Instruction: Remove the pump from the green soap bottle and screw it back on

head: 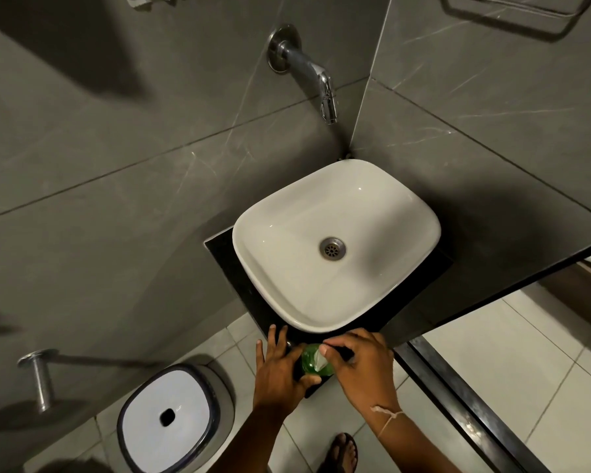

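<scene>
The green soap bottle (310, 362) stands on the near corner of the black counter (219, 249), in front of the white basin. My left hand (280, 367) wraps its left side, thumb against the bottle's front. My right hand (359, 361) comes from the right, its thumb and fingers closed over the whitish pump (319, 361) on top. Most of the pump and the bottle's right side are hidden under my fingers.
A white basin (335, 244) with a metal drain fills the counter; a chrome tap (307, 68) juts from the grey tiled wall above it. A white-lidded bin (171, 418) stands on the floor at the left, beside a chrome wall peg (40, 377). A sandalled foot (342, 452) is below.
</scene>
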A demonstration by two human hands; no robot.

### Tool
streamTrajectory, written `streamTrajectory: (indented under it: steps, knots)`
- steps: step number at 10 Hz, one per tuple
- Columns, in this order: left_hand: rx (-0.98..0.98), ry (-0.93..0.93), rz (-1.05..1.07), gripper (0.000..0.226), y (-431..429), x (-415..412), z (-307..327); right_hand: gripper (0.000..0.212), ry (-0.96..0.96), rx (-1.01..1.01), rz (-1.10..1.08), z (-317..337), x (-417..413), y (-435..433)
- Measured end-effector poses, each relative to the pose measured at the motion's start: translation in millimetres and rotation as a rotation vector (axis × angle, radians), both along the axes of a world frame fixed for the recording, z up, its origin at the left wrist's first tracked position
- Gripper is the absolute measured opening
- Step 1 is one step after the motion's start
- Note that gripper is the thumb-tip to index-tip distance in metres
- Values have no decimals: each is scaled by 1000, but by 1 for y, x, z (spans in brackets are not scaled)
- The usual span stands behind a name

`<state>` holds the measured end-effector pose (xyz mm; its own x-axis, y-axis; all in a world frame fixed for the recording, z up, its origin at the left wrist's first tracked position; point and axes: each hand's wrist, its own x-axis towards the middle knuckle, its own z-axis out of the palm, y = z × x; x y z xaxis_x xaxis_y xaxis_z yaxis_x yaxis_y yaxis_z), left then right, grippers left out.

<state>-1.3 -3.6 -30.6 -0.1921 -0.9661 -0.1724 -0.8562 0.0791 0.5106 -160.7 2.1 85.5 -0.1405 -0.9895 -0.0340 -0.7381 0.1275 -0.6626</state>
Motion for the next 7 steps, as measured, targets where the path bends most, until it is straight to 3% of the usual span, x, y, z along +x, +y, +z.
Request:
streamTrajectory:
  steps: [2, 4, 6, 7]
  knots:
    - [16, -19, -4, 69, 0, -1, 5, 12, -197, 117, 40, -1, -4, -8]
    - [55, -23, -4, 69, 0, -2, 11, 16, -175, 207, 141, 6, -10, -20]
    - [64, -28, -16, 71, -1, -1, 12, 16, -186, 184, 191, 8, -10, -22]
    - [95, -43, -50, 83, 3, 1, 12, 17, -274, 130, 59, 9, -9, -16]
